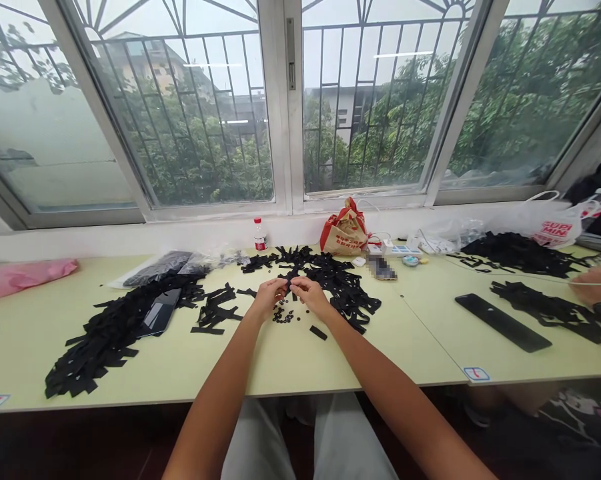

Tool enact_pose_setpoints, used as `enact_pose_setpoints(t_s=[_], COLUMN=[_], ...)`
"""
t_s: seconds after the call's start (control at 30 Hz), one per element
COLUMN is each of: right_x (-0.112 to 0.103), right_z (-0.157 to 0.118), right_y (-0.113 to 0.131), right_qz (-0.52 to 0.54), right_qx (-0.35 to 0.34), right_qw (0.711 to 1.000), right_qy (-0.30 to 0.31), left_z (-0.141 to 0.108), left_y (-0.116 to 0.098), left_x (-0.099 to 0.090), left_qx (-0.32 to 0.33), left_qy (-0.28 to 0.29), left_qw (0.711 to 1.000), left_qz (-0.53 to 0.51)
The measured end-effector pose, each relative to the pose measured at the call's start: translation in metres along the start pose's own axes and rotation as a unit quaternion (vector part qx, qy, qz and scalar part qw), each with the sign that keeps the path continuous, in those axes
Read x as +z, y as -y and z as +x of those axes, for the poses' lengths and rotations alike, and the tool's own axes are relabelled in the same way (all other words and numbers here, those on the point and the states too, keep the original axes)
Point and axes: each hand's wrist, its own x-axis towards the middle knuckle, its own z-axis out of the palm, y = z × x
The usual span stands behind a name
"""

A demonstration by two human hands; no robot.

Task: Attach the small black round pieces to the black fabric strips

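My left hand point(271, 295) and my right hand point(309, 293) meet above the table, both with fingers pinched. Between the fingertips shows a black fabric strip point(289, 284); its finer detail is too small to tell. Just below my hands lie several small black rings point(283, 315). A single black strip point(318, 332) rests by my right forearm. To the right of my hands spreads a heap of black strips point(350, 293), and a smaller loose group of strips point(215, 310) lies to the left.
A long pile of black strips point(100, 333) partly covers a dark flat device point(161, 312) at left. Along the window stand a bottle point(260, 235) and a paper bag point(345, 230). At right are a black slab point(503, 323), more black strips point(550, 310) and another person's hand point(597, 285).
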Motion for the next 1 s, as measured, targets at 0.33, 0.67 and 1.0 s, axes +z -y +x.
enact_pose_setpoints(t_s=[0.33,0.67,1.0], right_x=[0.005,-0.009,-0.011], right_z=[-0.002,0.010,0.008], right_y=[0.008,-0.021,-0.019], right_qz=[-0.021,-0.079,-0.090], right_qx=[-0.048,0.031,0.042], right_qw=[0.999,0.987,0.983], right_qy=[-0.007,-0.133,-0.153], left_z=[-0.003,0.001,0.002], left_y=[-0.005,0.016,0.011], left_x=[-0.001,-0.009,-0.016], left_qx=[-0.095,0.178,0.191], left_qy=[0.044,-0.105,0.089], left_qw=[0.994,0.833,0.817], left_qz=[-0.032,0.513,0.536])
